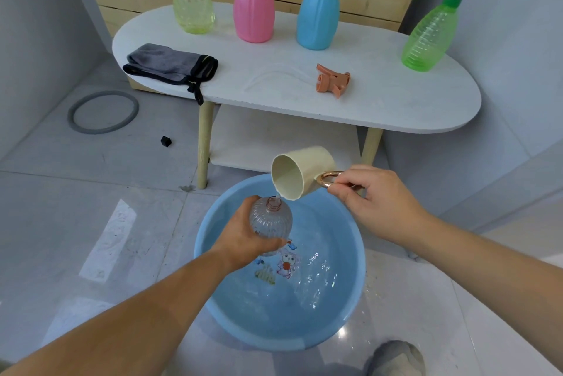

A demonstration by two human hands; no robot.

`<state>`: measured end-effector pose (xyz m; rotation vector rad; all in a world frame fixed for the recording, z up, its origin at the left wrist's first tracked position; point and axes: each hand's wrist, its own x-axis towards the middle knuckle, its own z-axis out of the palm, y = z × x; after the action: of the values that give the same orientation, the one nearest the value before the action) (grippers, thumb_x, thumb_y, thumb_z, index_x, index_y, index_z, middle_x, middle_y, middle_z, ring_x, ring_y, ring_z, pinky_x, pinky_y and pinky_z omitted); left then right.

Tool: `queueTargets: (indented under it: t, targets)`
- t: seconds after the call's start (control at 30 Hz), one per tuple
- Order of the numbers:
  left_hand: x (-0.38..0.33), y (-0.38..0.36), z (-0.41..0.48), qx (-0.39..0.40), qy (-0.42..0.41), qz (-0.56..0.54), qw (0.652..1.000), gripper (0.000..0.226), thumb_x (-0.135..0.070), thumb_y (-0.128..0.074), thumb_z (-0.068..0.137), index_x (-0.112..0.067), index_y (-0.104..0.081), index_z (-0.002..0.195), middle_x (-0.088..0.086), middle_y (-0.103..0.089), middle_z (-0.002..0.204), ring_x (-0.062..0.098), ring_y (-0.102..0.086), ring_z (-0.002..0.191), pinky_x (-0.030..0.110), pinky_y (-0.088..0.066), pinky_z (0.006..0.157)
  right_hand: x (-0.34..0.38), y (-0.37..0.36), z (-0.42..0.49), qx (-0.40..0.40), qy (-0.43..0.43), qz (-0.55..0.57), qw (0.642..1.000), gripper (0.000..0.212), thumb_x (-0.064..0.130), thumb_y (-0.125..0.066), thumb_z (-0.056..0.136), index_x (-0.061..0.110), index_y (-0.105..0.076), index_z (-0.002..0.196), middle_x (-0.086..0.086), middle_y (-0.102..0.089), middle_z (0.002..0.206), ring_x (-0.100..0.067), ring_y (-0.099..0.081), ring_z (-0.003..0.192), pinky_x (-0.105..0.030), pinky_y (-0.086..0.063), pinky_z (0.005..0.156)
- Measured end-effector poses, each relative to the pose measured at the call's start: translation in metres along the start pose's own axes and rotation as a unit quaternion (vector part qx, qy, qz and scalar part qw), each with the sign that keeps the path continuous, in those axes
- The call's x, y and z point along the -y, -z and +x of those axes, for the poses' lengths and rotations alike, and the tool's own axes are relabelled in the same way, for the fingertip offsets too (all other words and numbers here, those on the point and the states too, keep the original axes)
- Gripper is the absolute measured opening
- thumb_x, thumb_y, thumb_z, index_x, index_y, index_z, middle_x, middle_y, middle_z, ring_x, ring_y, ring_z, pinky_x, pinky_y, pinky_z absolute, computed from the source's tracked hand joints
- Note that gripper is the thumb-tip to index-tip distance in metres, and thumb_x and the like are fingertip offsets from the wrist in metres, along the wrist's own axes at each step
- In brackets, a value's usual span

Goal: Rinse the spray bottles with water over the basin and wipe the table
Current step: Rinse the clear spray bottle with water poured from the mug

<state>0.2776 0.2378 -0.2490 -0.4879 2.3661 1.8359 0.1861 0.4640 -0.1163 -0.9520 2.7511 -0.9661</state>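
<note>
A clear ribbed plastic bottle with its spray head off is gripped around the body by the left hand, fingers and thumb curled about it. It is held above the far part of the round blue plastic basin, which stands on the floor with water in it. The bottle's long axis is close to upright, with the open neck turned up and leaning slightly far and right.

Just above that neck, a cream plastic cup is tipped on its side, its mouth facing left and near. It is pinched by its rose-gold ring handle between the thumb and fingers of the right hand. The cup's lower rim lies almost touching the neck, and a thin run of water appears to pass between them. The coming move is judged to depend on that rim-over-neck alignment being kept.

On the white oval bench beyond, an orange spray head with its tube is laid flat. A folded grey cloth is seen at the left end. Four more bottles are stood along the far edge.
</note>
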Motion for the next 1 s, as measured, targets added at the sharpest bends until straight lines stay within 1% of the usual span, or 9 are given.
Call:
queueTargets:
  t: [0.07,0.17,0.27,0.4,0.53,0.7,0.8,0.93,1.0]
  targets:
    - [0.000,0.000,0.000,-0.002,-0.001,-0.002,1.000,0.081,-0.018,-0.095,0.069,-0.040,-0.041,0.126,-0.015,-0.056,0.117,0.005,-0.059,0.103,0.012,-0.052,0.062,-0.003,-0.003,0.001,-0.006,-0.052,0.039,0.998,0.014,0.031,-0.064,0.092,0.025,-0.073,0.084,0.007,-0.068,0.081,-0.010,-0.058,0.076,-0.018,-0.045,0.067]
    - [0.001,0.000,0.000,0.000,0.000,-0.008,1.000,0.080,-0.016,-0.095,0.069,-0.039,-0.042,0.125,-0.014,-0.057,0.117,0.008,-0.060,0.105,0.014,-0.053,0.066,-0.012,-0.005,0.002,0.012,-0.104,0.036,0.994,0.017,0.037,-0.062,0.093,0.027,-0.074,0.085,0.006,-0.069,0.081,-0.013,-0.061,0.075,-0.030,-0.049,0.069]
    - [0.003,0.001,0.001,0.002,0.001,-0.006,1.000,0.083,-0.018,-0.095,0.069,-0.039,-0.042,0.128,-0.011,-0.057,0.121,0.011,-0.059,0.110,0.018,-0.054,0.072,-0.020,-0.007,0.000,0.036,-0.108,-0.001,0.994,0.018,0.038,-0.061,0.094,0.028,-0.075,0.088,0.010,-0.065,0.083,-0.005,-0.058,0.078,-0.020,-0.042,0.066]
    - [0.004,0.001,0.001,0.001,0.002,0.001,1.000,0.084,-0.018,-0.094,0.070,-0.039,-0.040,0.129,-0.010,-0.056,0.122,0.010,-0.059,0.109,0.010,-0.050,0.066,-0.030,-0.008,-0.001,0.063,-0.041,-0.072,0.995,0.017,0.035,-0.064,0.092,0.023,-0.077,0.088,0.004,-0.063,0.083,-0.011,-0.057,0.080,-0.027,-0.046,0.076]
    - [0.004,0.001,0.002,0.002,0.007,0.004,1.000,0.085,-0.018,-0.094,0.071,-0.040,-0.038,0.131,-0.012,-0.055,0.121,0.008,-0.058,0.107,0.010,-0.050,0.065,-0.038,-0.008,0.001,0.078,0.039,-0.138,0.987,0.015,0.034,-0.069,0.089,0.022,-0.076,0.089,0.002,-0.068,0.090,-0.019,-0.057,0.087,-0.030,-0.043,0.089]
    - [0.007,0.002,0.002,0.001,0.009,0.008,1.000,0.089,-0.020,-0.095,0.069,-0.036,-0.040,0.138,-0.009,-0.057,0.123,0.010,-0.060,0.110,0.015,-0.053,0.068,-0.041,-0.007,0.001,0.057,0.090,-0.173,0.979,0.013,0.033,-0.073,0.085,0.020,-0.077,0.085,0.007,-0.065,0.086,-0.020,-0.051,0.084,-0.029,-0.043,0.080]
    - [0.003,0.001,0.000,0.001,0.006,0.008,1.000,0.085,-0.017,-0.094,0.071,-0.039,-0.039,0.133,-0.012,-0.057,0.121,0.008,-0.060,0.107,0.014,-0.054,0.065,-0.042,-0.006,0.001,0.049,0.125,-0.202,0.970,0.011,0.031,-0.076,0.083,0.020,-0.076,0.085,0.007,-0.063,0.082,-0.021,-0.051,0.083,-0.031,-0.048,0.074]
    - [0.000,0.000,-0.002,0.002,0.001,0.004,1.000,0.080,-0.013,-0.092,0.072,-0.038,-0.042,0.129,-0.012,-0.059,0.118,0.010,-0.063,0.103,0.020,-0.059,0.065,-0.036,-0.002,-0.001,0.042,0.171,-0.242,0.954,0.013,0.028,-0.078,0.080,0.017,-0.073,0.077,0.004,-0.061,0.078,-0.025,-0.056,0.080,-0.031,-0.051,0.070]
    - [-0.002,0.000,-0.003,-0.001,-0.001,0.008,1.000,0.081,-0.014,-0.093,0.071,-0.038,-0.043,0.129,-0.012,-0.059,0.118,0.008,-0.062,0.103,0.017,-0.056,0.066,-0.032,0.000,-0.003,0.043,0.185,-0.266,0.945,0.015,0.029,-0.078,0.081,0.017,-0.072,0.073,0.005,-0.061,0.077,-0.024,-0.057,0.080,-0.030,-0.052,0.070]
